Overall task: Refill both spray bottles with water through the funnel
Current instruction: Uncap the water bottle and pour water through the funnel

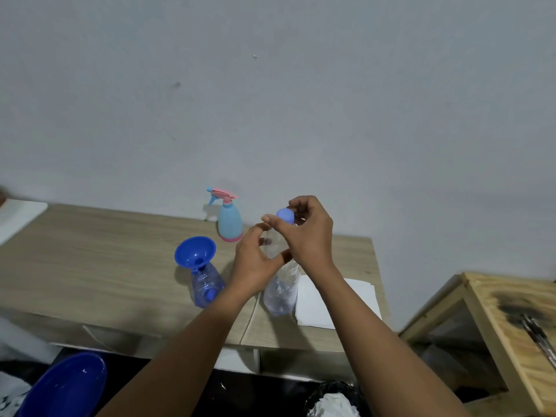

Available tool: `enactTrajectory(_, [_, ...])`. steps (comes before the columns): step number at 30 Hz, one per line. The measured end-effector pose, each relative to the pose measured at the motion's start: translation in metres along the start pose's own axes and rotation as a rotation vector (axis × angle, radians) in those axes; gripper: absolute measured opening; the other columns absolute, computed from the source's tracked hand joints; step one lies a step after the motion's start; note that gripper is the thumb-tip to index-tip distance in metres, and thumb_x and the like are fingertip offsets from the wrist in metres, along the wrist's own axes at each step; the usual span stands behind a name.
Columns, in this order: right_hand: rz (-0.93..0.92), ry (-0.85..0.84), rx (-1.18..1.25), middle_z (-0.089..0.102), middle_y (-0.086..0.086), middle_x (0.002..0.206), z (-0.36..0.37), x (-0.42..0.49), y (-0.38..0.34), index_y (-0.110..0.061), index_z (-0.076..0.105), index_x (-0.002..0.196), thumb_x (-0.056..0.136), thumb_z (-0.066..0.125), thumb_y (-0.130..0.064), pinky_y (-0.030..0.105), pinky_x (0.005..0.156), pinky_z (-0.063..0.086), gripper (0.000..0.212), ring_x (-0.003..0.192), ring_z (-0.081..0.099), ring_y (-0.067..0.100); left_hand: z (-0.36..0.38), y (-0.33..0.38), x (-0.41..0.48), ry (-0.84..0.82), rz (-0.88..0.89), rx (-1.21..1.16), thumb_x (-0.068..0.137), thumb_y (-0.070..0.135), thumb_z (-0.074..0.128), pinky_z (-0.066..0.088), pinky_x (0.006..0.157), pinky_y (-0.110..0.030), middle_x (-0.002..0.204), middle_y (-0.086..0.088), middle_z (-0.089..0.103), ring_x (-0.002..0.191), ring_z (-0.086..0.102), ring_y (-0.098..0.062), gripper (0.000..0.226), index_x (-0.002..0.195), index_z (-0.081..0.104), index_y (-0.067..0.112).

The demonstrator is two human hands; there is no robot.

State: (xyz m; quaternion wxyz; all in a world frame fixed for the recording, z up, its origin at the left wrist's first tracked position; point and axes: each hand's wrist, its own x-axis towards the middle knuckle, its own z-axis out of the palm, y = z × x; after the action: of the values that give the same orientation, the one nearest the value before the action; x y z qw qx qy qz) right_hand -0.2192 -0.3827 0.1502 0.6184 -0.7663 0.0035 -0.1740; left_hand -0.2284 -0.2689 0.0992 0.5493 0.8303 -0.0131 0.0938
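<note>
So the surface [105, 266] is a light wood top pushed right up against a plain wall [270, 100], and everything sits in its right half – a broad stretch of wood grain shows to the left of the funnel. The front edge runs just under both forearms, and the right edge is close to a white sheet [319, 305] that lies flat and reaches almost to that corner. Off the right side there's a wooden stand [505, 311] with a scorched-looking patch on top, well apart from the bottles. Down below the front edge you get a blue basin [66, 386] at the left and a bin [334, 398] with something white in it. Now the task stuff: the water bottle [281, 293] is clear, standing upright near the front edge, just beside the sheet. The left hand [255, 263] is wrapped around its upper part, and the right hand [310, 236] has its fingertips pinched on the blue cap [285, 216] (can't tell how far it's unscrewed). Just left of that, the blue funnel [195, 252] sits in the neck of a clear blue bottle [207, 285] with no sprayer head on it. Further back, near the wall, the pale blue spray bottle [230, 219] stands upright with its pink trigger on – nothing touching it.
</note>
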Motion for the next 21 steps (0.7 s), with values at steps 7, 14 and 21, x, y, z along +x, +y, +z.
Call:
enactTrajectory(7, [-0.005, 0.022, 0.084, 0.071, -0.003, 0.085, 0.005, -0.005, 0.01, -0.013, 0.068, 0.09, 0.069, 0.091, -0.023, 0.016, 0.076, 0.054, 0.033, 0.078, 0.065, 0.004, -0.001, -0.004, -0.001, 0.008, 0.004, -0.034, 0.071, 0.029, 0.084, 0.052, 0.085, -0.024, 0.116, 0.008, 0.065, 0.1, 0.062, -0.004, 0.066, 0.129, 0.055, 0.022])
enactTrajectory(14, [-0.041, -0.205, 0.1, 0.074, -0.002, 0.107, -0.011, 0.0, 0.016, -0.016, 0.071, 0.111, 0.085, 0.079, -0.019, 0.031, 0.095, 0.055, 0.028, 0.103, 0.069, 0.011, -0.003, -0.004, -0.003, -0.006, -0.001, -0.086, 0.068, 0.038, 0.085, 0.055, 0.082, -0.027, 0.124, 0.016, 0.061, 0.105, 0.062, -0.005, 0.073, 0.132, 0.054, 0.024])
enactTrajectory(21, [-0.033, -0.138, 0.115, 0.072, 0.002, 0.099, -0.005, -0.002, 0.015, -0.013, 0.066, 0.102, 0.082, 0.082, -0.02, 0.028, 0.088, 0.055, 0.027, 0.093, 0.069, 0.015, -0.002, -0.006, -0.002, -0.005, 0.007, -0.089, 0.057, 0.055, 0.077, 0.057, 0.086, -0.033, 0.117, 0.017, 0.065, 0.103, 0.064, -0.008, 0.08, 0.129, 0.056, 0.027])
